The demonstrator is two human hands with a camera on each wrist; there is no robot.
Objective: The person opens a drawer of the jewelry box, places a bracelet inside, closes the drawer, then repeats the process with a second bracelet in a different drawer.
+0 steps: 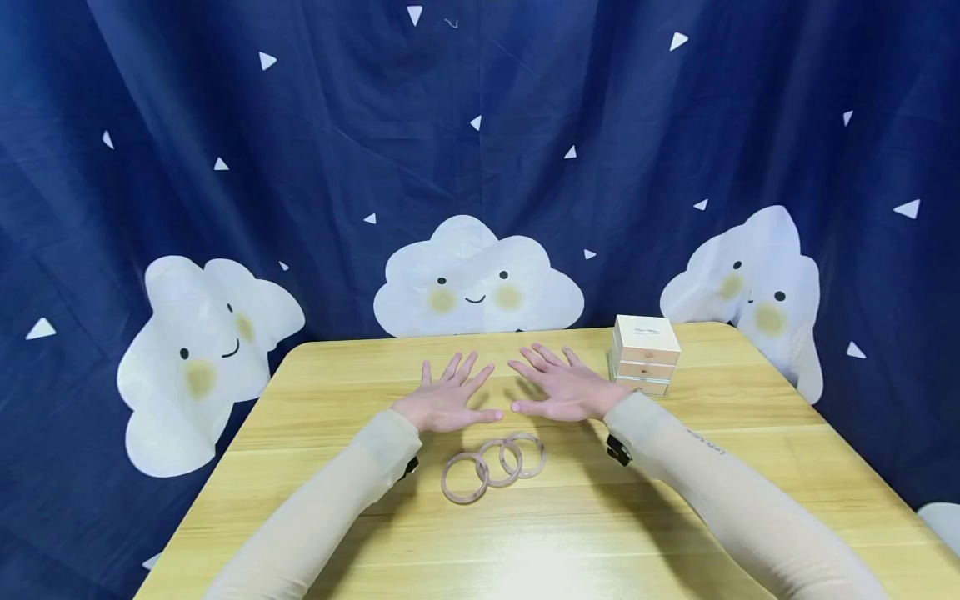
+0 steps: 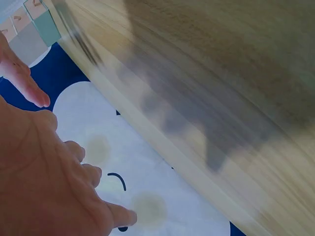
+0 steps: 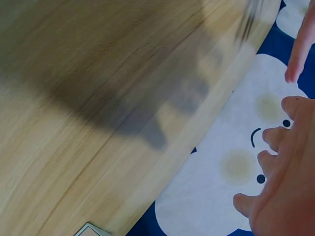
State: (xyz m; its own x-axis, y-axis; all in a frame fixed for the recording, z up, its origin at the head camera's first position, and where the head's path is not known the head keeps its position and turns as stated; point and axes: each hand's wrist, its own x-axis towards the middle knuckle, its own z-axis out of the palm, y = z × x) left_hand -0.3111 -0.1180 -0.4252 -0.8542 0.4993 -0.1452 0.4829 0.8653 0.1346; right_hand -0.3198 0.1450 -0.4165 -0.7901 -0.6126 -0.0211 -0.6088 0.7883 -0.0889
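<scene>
Over the middle of the table, my left hand [image 1: 446, 403] and right hand [image 1: 564, 388] are held side by side with fingers spread, palms down and thumbs almost meeting. Neither one holds anything. Just nearer to me lie three pale pinkish bangles: a left bangle [image 1: 447, 485], a middle bangle [image 1: 501, 482] and a right bangle [image 1: 544, 454], overlapping in a slanting row. A small box [image 1: 647, 335] with several pink drawers stands beyond my right wrist. Both wrist views show the hands above the table's far edge, the left hand [image 2: 54, 177] and the right hand [image 3: 288, 172].
The wooden table [image 1: 315, 442] ends at a dark blue curtain [image 1: 480, 167] printed with white clouds and triangles. Dark wrist straps sit at both cuffs. Shadows of the arms fall across the tabletop.
</scene>
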